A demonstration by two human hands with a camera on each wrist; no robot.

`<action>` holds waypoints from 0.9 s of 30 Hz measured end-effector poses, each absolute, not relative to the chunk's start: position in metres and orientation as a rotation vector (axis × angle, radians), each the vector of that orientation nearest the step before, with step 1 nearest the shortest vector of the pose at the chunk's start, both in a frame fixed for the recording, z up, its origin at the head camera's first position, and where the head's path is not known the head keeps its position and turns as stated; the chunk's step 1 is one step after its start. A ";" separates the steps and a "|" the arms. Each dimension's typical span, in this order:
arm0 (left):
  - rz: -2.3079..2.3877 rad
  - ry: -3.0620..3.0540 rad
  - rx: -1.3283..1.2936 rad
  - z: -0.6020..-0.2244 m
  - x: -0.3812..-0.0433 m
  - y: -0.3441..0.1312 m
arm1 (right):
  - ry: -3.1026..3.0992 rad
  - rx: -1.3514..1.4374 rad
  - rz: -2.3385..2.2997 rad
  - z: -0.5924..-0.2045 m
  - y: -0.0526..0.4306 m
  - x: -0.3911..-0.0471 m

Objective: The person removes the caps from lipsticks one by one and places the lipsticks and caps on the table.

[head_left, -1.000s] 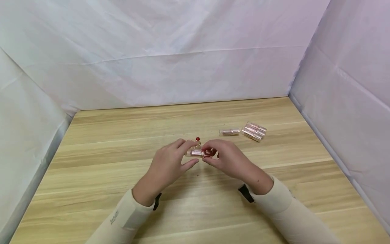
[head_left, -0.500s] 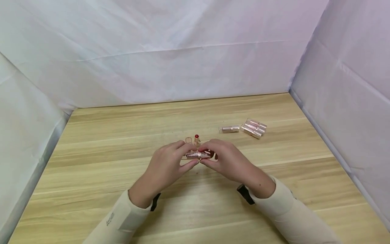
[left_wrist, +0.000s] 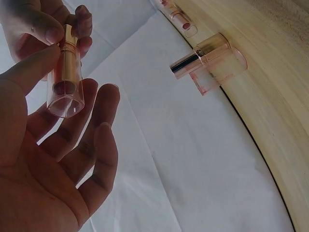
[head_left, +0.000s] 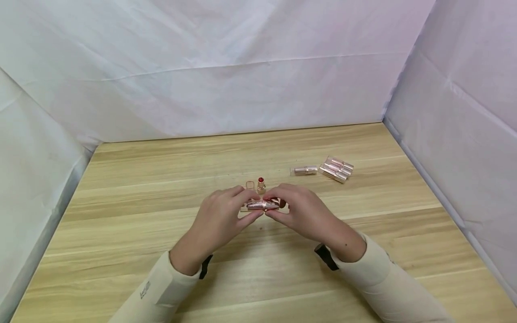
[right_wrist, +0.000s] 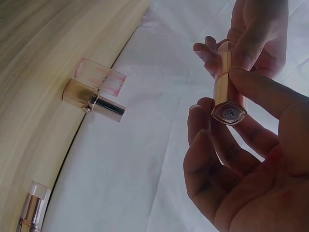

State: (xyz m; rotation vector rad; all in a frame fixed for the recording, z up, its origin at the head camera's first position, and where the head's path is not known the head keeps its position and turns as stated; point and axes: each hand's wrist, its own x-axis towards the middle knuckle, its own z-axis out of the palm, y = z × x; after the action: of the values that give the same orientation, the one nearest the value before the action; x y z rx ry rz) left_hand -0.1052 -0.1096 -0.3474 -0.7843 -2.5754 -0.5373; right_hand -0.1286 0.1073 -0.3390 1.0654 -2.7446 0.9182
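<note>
Both hands hold one lipstick (head_left: 262, 205) lying sideways between them, with a clear cap (left_wrist: 66, 104) over one end. My left hand (head_left: 222, 215) pinches it on the cap side with thumb and forefinger; the other fingers spread loosely below, seen in the left wrist view. At the base end, my right hand (head_left: 300, 211) pinches it between thumb and forefinger. A round label (right_wrist: 230, 114) shows on the base. Just beyond the hands, a second lipstick (head_left: 260, 184) stands uncapped with its red tip up. Its neighbour on the left is a separate clear cap (head_left: 250, 185), standing on the table.
Farther right on the wooden table (head_left: 161, 179), one capped lipstick (head_left: 304, 170) lies on its side. Close by it lies a small cluster of capped lipsticks (head_left: 336, 169), side by side. White cloth (head_left: 242, 89) hangs behind the table and along both sides.
The left hand's thumb and forefinger have closed on the lipstick, and the right hand's grip has come in toward its middle. Over the last half second both hands stay nearly still.
</note>
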 end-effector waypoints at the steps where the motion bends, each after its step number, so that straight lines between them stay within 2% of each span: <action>1: -0.532 -2.578 -0.782 -0.348 -0.105 -0.110 | -2.748 1.062 0.912 -0.339 0.107 -0.129; 27: -0.487 -2.653 -0.737 -0.349 -0.105 -0.109 | -2.795 1.034 0.822 -0.338 0.108 -0.129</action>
State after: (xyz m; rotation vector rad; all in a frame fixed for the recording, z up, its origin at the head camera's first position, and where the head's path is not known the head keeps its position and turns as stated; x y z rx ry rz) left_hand -0.1052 -0.1090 -0.3492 -0.7366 -2.6531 -0.4874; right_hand -0.1293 0.1085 -0.3385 1.0340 -2.7954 0.8219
